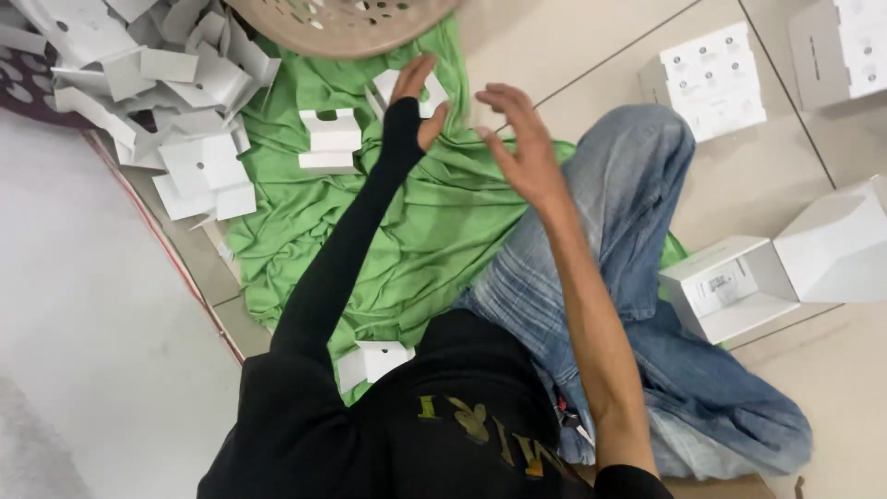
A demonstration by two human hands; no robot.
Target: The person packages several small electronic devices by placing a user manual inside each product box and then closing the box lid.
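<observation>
My left hand (413,103), in a black sleeve, reaches forward onto a green cloth (425,231) spread on the floor. Its fingers and thumb close around a white folded cardboard piece (435,95). My right hand (519,139) hovers just to the right of it with fingers spread and nothing in it. Another white folded piece (329,140) lies on the cloth left of my left hand. A third piece (371,360) lies near my body.
A heap of flat white cardboard cut-outs (157,83) lies at the upper left. A beige perforated basket (342,23) is at the top edge. White boxes (710,79) (730,286) stand on the tiled floor to the right, beyond my jeans-clad leg (628,203).
</observation>
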